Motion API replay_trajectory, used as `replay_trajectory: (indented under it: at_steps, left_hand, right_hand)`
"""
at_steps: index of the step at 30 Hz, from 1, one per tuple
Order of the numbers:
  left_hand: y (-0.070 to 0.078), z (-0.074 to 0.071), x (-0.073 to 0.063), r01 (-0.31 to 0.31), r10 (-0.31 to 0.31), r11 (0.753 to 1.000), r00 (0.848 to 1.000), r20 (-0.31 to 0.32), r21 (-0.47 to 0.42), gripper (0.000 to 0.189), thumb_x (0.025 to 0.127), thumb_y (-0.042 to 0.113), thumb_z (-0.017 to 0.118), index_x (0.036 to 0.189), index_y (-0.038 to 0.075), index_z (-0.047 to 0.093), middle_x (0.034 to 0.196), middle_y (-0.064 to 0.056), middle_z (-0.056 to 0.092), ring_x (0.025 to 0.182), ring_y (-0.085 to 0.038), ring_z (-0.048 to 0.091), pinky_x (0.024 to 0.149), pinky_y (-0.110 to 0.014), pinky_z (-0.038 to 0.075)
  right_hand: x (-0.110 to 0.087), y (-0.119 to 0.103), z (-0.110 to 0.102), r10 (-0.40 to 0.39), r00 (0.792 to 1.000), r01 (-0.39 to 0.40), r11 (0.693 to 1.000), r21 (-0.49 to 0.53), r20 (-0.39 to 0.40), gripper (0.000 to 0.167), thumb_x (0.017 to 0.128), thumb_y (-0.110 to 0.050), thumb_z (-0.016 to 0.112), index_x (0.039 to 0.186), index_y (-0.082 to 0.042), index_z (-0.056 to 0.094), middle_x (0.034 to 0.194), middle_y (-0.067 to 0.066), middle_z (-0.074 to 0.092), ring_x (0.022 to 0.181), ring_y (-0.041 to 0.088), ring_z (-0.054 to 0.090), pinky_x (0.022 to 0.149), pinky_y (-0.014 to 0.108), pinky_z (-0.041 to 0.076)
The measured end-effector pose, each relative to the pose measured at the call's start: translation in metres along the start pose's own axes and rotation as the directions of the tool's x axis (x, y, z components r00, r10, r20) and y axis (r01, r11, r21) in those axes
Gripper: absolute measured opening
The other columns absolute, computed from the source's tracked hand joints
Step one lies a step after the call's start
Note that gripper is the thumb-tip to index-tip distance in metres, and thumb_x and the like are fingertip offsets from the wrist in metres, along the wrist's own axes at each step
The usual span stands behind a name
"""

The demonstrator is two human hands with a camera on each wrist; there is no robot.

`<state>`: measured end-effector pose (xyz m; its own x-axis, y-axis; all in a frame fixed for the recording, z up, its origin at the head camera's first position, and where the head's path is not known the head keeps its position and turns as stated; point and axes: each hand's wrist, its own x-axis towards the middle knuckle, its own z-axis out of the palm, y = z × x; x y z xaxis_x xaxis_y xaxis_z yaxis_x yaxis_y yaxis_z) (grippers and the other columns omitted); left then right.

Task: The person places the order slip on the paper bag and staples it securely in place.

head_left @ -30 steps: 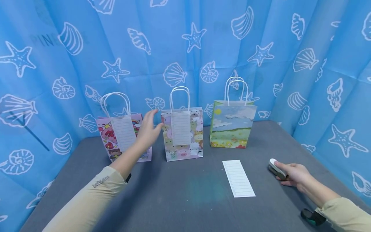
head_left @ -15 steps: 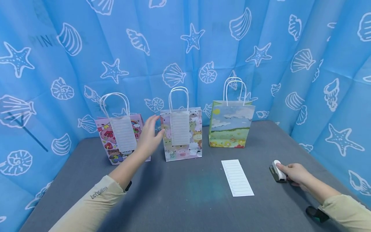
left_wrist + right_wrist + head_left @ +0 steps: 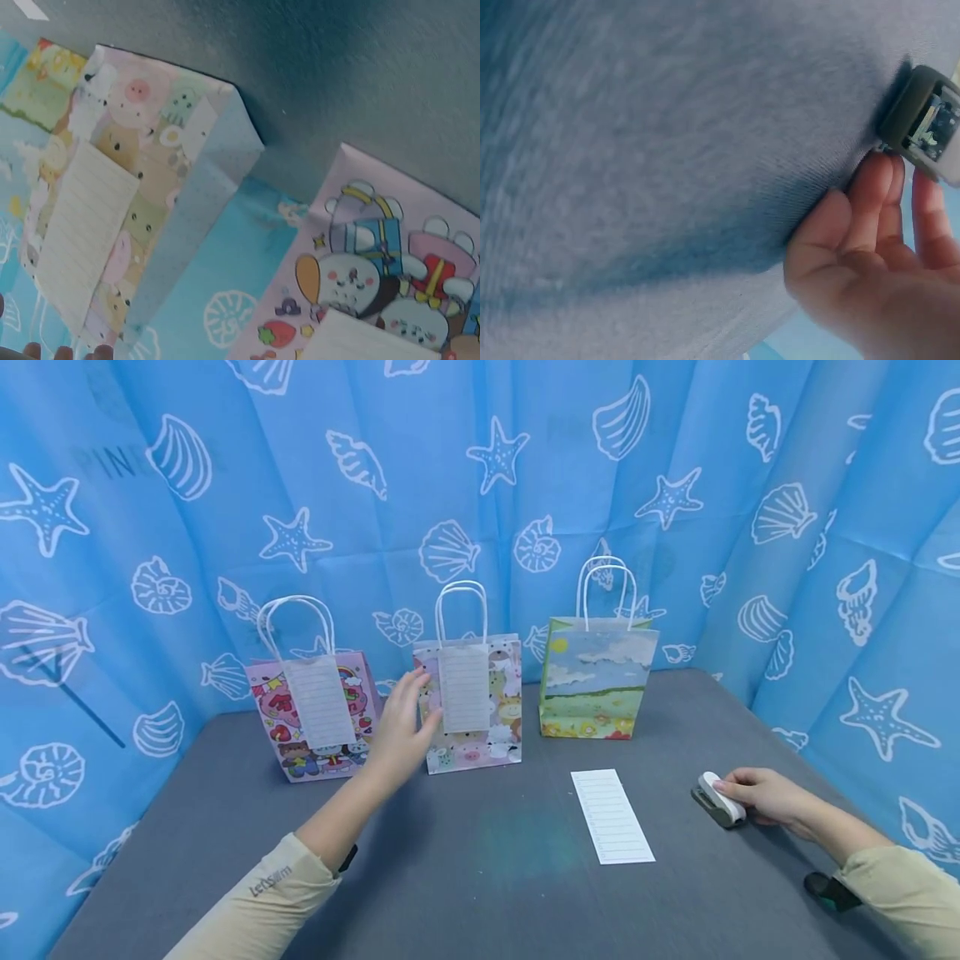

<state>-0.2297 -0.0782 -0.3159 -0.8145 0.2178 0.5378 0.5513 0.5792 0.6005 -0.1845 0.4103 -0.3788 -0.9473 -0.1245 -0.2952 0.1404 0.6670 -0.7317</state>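
My left hand (image 3: 403,732) is raised in front of the gap between two bags, fingers extended toward the left edge of the animal-print paper bag (image 3: 506,710). Whether it touches that bag is unclear. A lined white card (image 3: 464,688) hangs on the bag's front, also visible in the left wrist view. At the right, my right hand (image 3: 772,797) pinches a small white-and-grey stapler (image 3: 717,799) low over the table. The right wrist view shows fingertips at the end of the stapler (image 3: 922,124). Left of it lies a loose lined card (image 3: 611,816), flat on the table.
A pink cartoon paper bag (image 3: 273,702) with a lined card (image 3: 320,700) on its front stands at the left. A meadow-print paper bag (image 3: 592,681) stands at the back right. Behind the grey table (image 3: 480,902) hangs a blue shell-patterned curtain (image 3: 405,410).
My left hand has shifted a little right and down, across the animal-print bag's edge. The stapler has swivelled in my right hand, with its position nearly the same. The bags stay put.
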Motion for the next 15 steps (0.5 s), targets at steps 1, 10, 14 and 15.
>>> replay_trajectory:
  at_steps: [1, 10, 14, 15]
  left_hand:
    - [0.001, 0.002, 0.000, 0.005, -0.005, 1.000, 1.000, 0.005, -0.003, 0.050, 0.094, 0.004, 0.059, 0.140, -0.006, 0.041, 0.148, -0.024, 0.034, 0.139, -0.040, 0.027, 0.111, -0.056, 0.022]
    - [0.001, 0.015, -0.001, -0.018, 0.019, 0.999, 0.999, 0.030, -0.030, 0.049, 0.095, 0.007, 0.059, 0.139, -0.008, 0.042, 0.146, -0.024, 0.038, 0.139, -0.040, 0.028, 0.112, -0.053, 0.023]
    - [0.001, 0.017, -0.001, -0.023, 0.024, 0.998, 0.999, 0.024, -0.053, 0.049, 0.095, 0.006, 0.059, 0.139, -0.008, 0.042, 0.145, -0.024, 0.039, 0.138, -0.039, 0.030, 0.111, -0.053, 0.024]
    - [0.001, 0.017, -0.001, -0.022, 0.023, 0.998, 0.999, 0.023, -0.055, 0.049, 0.095, 0.006, 0.058, 0.139, -0.008, 0.042, 0.145, -0.024, 0.039, 0.138, -0.039, 0.031, 0.111, -0.052, 0.024]
  right_hand:
    - [0.001, 0.000, 0.000, -0.010, 1.000, 0.010, 1.000, 0.000, 0.005, 0.037, 0.106, -0.027, 0.041, 0.104, 0.007, 0.054, 0.093, 0.007, 0.050, 0.081, 0.018, 0.044, 0.068, 0.034, 0.043]
    - [-0.002, -0.004, -0.002, 0.034, 0.999, -0.035, 0.998, 0.056, 0.024, 0.048, 0.106, -0.026, 0.038, 0.122, 0.019, 0.041, 0.109, 0.019, 0.056, 0.095, 0.023, 0.055, 0.077, 0.042, 0.050]
    - [-0.005, -0.007, -0.008, 0.026, 0.999, -0.027, 0.997, 0.066, 0.027, 0.048, 0.106, -0.026, 0.037, 0.123, 0.019, 0.040, 0.111, 0.017, 0.057, 0.099, 0.024, 0.057, 0.079, 0.044, 0.050]
    - [-0.006, -0.009, -0.010, 0.021, 1.000, -0.022, 0.998, 0.063, 0.015, 0.048, 0.106, -0.027, 0.037, 0.122, 0.019, 0.041, 0.111, 0.017, 0.057, 0.100, 0.025, 0.057, 0.080, 0.045, 0.050]
